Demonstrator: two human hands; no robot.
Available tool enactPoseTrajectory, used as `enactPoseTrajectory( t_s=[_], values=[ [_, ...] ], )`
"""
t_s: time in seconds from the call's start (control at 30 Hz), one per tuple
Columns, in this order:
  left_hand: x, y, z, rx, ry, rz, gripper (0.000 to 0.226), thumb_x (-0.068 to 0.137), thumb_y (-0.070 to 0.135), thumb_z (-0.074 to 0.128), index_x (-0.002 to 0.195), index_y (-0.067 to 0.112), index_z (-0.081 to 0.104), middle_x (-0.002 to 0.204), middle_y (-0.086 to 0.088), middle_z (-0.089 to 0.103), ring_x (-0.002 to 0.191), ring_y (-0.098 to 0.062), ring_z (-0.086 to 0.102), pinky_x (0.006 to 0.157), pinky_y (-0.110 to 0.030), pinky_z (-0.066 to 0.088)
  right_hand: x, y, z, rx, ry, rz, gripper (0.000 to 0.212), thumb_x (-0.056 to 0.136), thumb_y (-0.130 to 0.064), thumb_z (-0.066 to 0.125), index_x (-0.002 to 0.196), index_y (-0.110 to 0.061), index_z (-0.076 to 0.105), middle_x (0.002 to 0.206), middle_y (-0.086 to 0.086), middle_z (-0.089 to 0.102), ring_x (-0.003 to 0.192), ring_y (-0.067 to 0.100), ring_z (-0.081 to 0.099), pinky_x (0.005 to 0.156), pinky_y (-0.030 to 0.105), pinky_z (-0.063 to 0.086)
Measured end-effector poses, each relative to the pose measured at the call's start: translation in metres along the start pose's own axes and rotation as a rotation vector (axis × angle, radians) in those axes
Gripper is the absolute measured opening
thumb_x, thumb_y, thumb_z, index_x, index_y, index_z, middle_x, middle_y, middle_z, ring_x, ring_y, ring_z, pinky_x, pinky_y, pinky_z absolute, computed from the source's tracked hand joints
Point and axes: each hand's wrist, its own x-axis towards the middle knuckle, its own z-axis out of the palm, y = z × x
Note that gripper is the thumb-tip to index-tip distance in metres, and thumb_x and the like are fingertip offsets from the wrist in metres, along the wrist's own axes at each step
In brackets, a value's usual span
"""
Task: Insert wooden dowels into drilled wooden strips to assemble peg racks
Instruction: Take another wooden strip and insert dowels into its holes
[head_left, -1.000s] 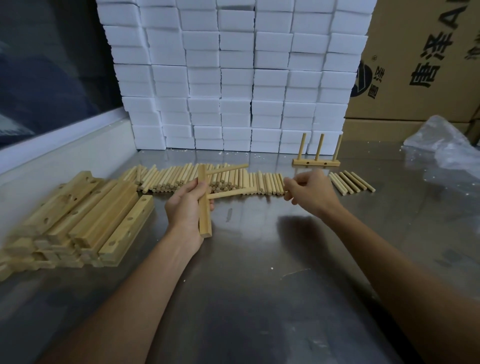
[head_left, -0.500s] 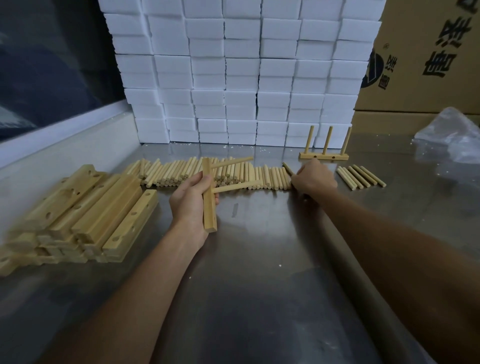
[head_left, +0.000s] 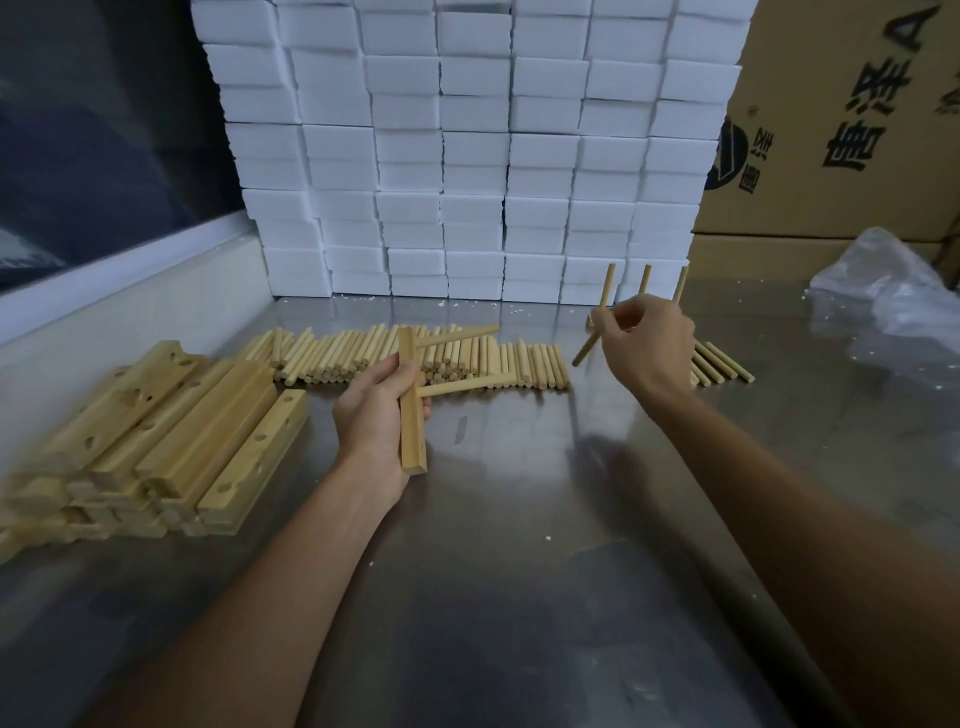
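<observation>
Just left of the frame's centre I have the pale drilled wooden strip (head_left: 412, 410) standing nearly on end in my left hand (head_left: 375, 415), whose fingers wrap its middle; two round wooden dowels already seated in it (head_left: 460, 384) stick out to the right, one near the top and one lower. Right of centre my right hand (head_left: 647, 347) pinches a loose pale dowel (head_left: 586, 349) at its upper end, so that it slants down to the left, clear of the desk. I judge this rack is at its third peg: next the dowel must swing across and line up square with the remaining hole, which I cannot see from here. Open steel desk (head_left: 519, 545) lies between and below the hands. The row of spare dowels (head_left: 363, 353) sits just behind, a finished three-peg rack (head_left: 609, 286) behind the right hand, stacked drilled strips (head_left: 171, 431) at left.
</observation>
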Motion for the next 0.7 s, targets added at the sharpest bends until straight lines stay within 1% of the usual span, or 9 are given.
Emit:
enactPoseTrajectory(
  t_s=[0.07, 0.17, 0.27, 0.33, 0.37, 0.47, 0.57, 0.63, 0.7],
  values=[
    [0.0, 0.0, 0.0, -0.001, -0.004, 0.001, 0.014, 0.087, 0.006, 0.07, 0.094, 0.018, 0.07, 0.077, -0.007, 0.07, 0.049, -0.013, 0.059, 0.049, -0.024, 0.051, -0.007, -0.007, -0.009, 0.092, 0.024, -0.042, 0.019, 0.095, -0.031, 0.063, 0.092, -0.013, 0.066, 0.079, -0.006, 0.066, 0.074, 0.007, 0.063, 0.068, 0.024, 0.05],
    [0.001, -0.001, 0.0, -0.007, -0.007, 0.002, 0.015, 0.087, 0.006, 0.071, 0.094, 0.019, 0.069, 0.078, -0.008, 0.07, 0.05, -0.014, 0.06, 0.05, -0.025, 0.051, -0.022, -0.016, -0.018, 0.215, -0.029, -0.087, 0.018, 0.097, -0.031, 0.061, 0.094, -0.014, 0.061, 0.084, -0.005, 0.07, 0.079, 0.007, 0.066, 0.068, 0.021, 0.053],
    [0.001, -0.002, 0.001, -0.01, -0.011, -0.002, 0.015, 0.087, 0.005, 0.071, 0.097, 0.017, 0.069, 0.08, -0.01, 0.069, 0.05, -0.014, 0.06, 0.05, -0.026, 0.051, -0.034, -0.024, -0.024, 0.255, -0.072, -0.191, 0.012, 0.099, -0.029, 0.057, 0.098, -0.018, 0.062, 0.079, -0.009, 0.068, 0.074, 0.004, 0.067, 0.069, 0.023, 0.056],
    [0.002, -0.002, 0.001, -0.012, -0.008, -0.001, 0.016, 0.087, 0.005, 0.071, 0.097, 0.017, 0.069, 0.081, -0.011, 0.069, 0.051, -0.015, 0.06, 0.051, -0.026, 0.051, -0.039, -0.029, -0.026, 0.304, -0.1, -0.216, 0.015, 0.101, -0.028, 0.054, 0.104, -0.018, 0.065, 0.078, -0.007, 0.064, 0.065, 0.008, 0.066, 0.064, 0.029, 0.056],
    [0.002, -0.002, 0.001, -0.013, -0.007, -0.001, 0.017, 0.087, 0.004, 0.071, 0.097, 0.017, 0.068, 0.081, -0.011, 0.069, 0.051, -0.015, 0.059, 0.051, -0.026, 0.051, -0.04, -0.03, -0.027, 0.312, -0.107, -0.222, 0.017, 0.101, -0.028, 0.054, 0.106, -0.018, 0.066, 0.079, -0.007, 0.063, 0.063, 0.01, 0.064, 0.061, 0.029, 0.055],
    [0.002, -0.003, 0.0, -0.018, -0.007, -0.006, 0.017, 0.086, 0.004, 0.071, 0.095, 0.018, 0.069, 0.079, -0.01, 0.07, 0.05, -0.015, 0.06, 0.05, -0.025, 0.051, -0.045, -0.031, -0.025, 0.241, -0.107, -0.268, 0.019, 0.099, -0.023, 0.057, 0.106, -0.014, 0.072, 0.076, -0.014, 0.063, 0.071, 0.006, 0.061, 0.059, 0.014, 0.049],
    [0.002, -0.002, 0.001, -0.03, -0.007, -0.008, 0.017, 0.087, 0.003, 0.071, 0.095, 0.018, 0.068, 0.08, -0.011, 0.07, 0.051, -0.016, 0.059, 0.05, -0.026, 0.051, -0.051, -0.029, -0.021, 0.192, -0.154, -0.284, 0.017, 0.097, -0.02, 0.061, 0.101, -0.011, 0.075, 0.073, -0.017, 0.064, 0.072, -0.001, 0.061, 0.06, 0.008, 0.047],
    [0.002, -0.002, 0.0, -0.032, -0.008, -0.011, 0.017, 0.087, 0.003, 0.07, 0.097, 0.017, 0.068, 0.081, -0.011, 0.07, 0.051, -0.016, 0.059, 0.05, -0.026, 0.051, -0.055, -0.028, -0.02, 0.162, -0.19, -0.305, 0.017, 0.095, -0.02, 0.063, 0.102, -0.011, 0.076, 0.076, -0.016, 0.066, 0.077, -0.006, 0.062, 0.064, 0.007, 0.048],
    [0.003, -0.002, 0.0, -0.031, -0.009, -0.014, 0.017, 0.087, 0.004, 0.07, 0.099, 0.017, 0.069, 0.083, -0.011, 0.07, 0.051, -0.015, 0.059, 0.05, -0.026, 0.051, -0.059, -0.026, -0.017, 0.157, -0.212, -0.321, 0.017, 0.094, -0.018, 0.065, 0.103, -0.01, 0.076, 0.078, -0.011, 0.068, 0.079, -0.003, 0.063, 0.067, 0.013, 0.053]
  ],
)
